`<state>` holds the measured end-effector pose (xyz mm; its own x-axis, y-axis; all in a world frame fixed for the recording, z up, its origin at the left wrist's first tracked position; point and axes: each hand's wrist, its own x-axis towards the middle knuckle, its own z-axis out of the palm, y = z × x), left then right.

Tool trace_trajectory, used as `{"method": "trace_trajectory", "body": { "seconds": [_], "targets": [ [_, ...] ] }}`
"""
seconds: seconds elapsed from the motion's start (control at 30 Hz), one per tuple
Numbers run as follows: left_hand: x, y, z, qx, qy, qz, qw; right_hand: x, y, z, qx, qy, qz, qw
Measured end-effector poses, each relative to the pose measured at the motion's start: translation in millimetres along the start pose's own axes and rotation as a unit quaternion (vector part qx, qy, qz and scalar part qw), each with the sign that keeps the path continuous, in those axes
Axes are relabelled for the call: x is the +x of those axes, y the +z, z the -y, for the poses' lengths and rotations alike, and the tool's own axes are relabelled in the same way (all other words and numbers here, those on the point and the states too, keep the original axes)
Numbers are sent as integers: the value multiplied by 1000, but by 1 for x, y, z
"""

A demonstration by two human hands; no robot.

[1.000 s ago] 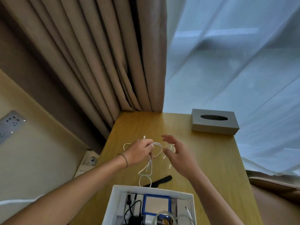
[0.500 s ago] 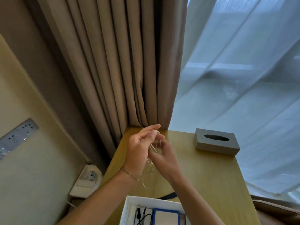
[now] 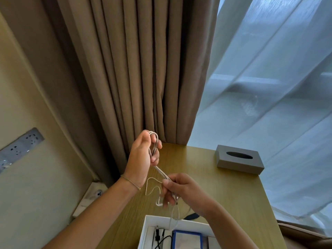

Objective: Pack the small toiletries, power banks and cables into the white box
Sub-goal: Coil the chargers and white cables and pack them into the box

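Head view: while the white cable [image 3: 161, 174] stretches taut above the table [image 3: 233, 194], both hands hold it.
Left hand [image 3: 143, 155]: fingers curled round folded loop.
Right hand [image 3: 181, 189]: pinches doubled strands.
Handling: light, limp, tangle-prone; grip the bundle's middle.
White box [image 3: 179, 221]: below, open.
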<state>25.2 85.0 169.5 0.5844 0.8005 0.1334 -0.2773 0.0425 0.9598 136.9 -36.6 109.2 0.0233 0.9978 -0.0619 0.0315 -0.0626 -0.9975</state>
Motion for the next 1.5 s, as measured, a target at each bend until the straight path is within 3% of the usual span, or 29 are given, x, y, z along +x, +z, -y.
{"method": "trace_trajectory", "body": {
  "seconds": [0.1,0.2,0.37,0.47,0.57,0.63,0.7,0.77,0.8,0.9,0.93,1.0,1.13,1.23,1.4,1.5],
  "targets": [
    [-1,-10,3,157,72,29,985,-10,-7,-1,-8,49,3,999],
    [-8,-20,17,316,129,97,935,-12,-13,5,-78,99,3,992],
    [-13,-27,33,445,89,233,860,-13,-16,18,-230,141,8,963],
    [-17,-29,35,570,52,310,759,-13,-16,22,-264,149,20,953],
    [-25,-22,43,687,110,347,629,-12,-19,18,-300,165,34,939],
    [-28,-19,46,727,134,360,570,-11,-20,18,-353,159,50,921],
    [-30,-20,52,740,162,378,532,-12,-20,19,-378,149,76,911],
    [-33,-25,52,715,181,384,556,-16,-22,22,-369,139,96,914],
    [-35,-27,52,682,159,383,602,-18,-26,22,-357,134,93,920],
    [-44,-35,55,429,9,356,830,-27,-38,22,-306,100,63,945],
    [-47,-37,57,337,-20,335,880,-30,-39,21,-290,86,53,952],
    [-53,-36,62,240,-33,283,928,-32,-38,15,-254,64,28,965],
    [-59,-28,71,164,-24,126,978,-29,-23,-4,-137,27,-64,988],
    [-58,-22,73,105,-42,35,993,-24,-6,-20,-81,28,-123,989],
    [-53,-11,73,-91,-179,-24,979,-18,22,-33,-52,21,-122,991],
    [-48,-10,74,-140,-199,-75,967,-17,27,-39,-60,51,-129,988]
  ]
}}
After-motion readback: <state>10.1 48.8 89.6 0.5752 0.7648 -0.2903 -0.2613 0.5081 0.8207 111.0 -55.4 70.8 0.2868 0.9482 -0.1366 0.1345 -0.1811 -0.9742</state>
